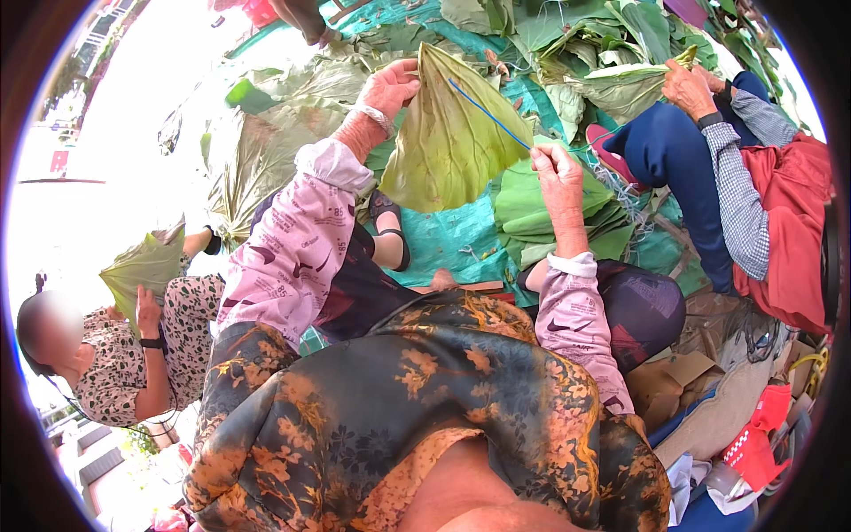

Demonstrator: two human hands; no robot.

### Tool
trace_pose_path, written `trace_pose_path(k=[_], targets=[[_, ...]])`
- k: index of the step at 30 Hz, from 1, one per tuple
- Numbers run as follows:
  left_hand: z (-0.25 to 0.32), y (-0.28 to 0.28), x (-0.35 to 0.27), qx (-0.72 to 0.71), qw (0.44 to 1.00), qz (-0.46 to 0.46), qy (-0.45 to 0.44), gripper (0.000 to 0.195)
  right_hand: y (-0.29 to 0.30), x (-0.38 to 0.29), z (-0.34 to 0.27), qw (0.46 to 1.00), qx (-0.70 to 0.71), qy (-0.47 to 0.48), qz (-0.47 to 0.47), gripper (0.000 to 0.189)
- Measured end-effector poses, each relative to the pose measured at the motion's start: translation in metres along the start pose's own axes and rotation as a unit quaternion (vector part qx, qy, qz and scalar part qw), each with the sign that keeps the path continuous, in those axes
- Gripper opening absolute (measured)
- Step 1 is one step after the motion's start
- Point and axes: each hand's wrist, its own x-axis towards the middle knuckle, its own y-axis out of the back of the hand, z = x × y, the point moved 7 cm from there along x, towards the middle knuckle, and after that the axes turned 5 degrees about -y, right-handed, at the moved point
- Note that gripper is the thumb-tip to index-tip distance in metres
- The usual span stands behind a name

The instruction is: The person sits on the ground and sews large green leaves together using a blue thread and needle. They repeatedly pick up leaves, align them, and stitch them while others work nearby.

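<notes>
My left hand (391,88) pinches the upper left edge of a folded yellow-green lotus leaf (459,146), which hangs spread out in front of me. Between the fingertips of my right hand (560,178) is the lower end of a thin blue strip (488,114). That strip runs straight and slanting across the leaf's face, its upper end against the leaf near the fold; whether it passes through the leaf I cannot tell. Below and beside my right hand lies a stack of greener lotus leaves (555,213).
Teal sheeting (439,236) covers the ground. Dried leaves (259,153) spread at left, and more leaves (618,40) pile at far right. One person (711,166) at right handles a leaf; another person (153,319) at left holds one. Cardboard (671,379) and red fabric (758,432) lie lower right.
</notes>
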Motion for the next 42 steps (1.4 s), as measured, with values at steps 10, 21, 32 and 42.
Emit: trace_pose_path(k=[10, 21, 32, 42], targets=[[-0.013, -0.02, -0.014, 0.112, 0.99, -0.051, 0.062, 0.031, -0.015, -0.004, 0.026, 0.994, -0.05, -0.01, -0.095, 0.011], [-0.047, -0.008, 0.005, 0.118, 0.992, 0.028, 0.028, 0.017, -0.02, -0.006, 0.02, 0.99, -0.048, -0.033, -0.129, 0.01], [-0.029, -0.024, -0.003, 0.044, 0.999, -0.005, -0.019, 0.012, -0.02, -0.009, -0.003, 0.995, -0.054, 0.027, -0.075, 0.01], [-0.025, -0.019, -0.005, 0.052, 0.998, 0.008, -0.037, 0.022, -0.015, -0.007, 0.0, 0.997, -0.039, 0.044, -0.049, 0.008]])
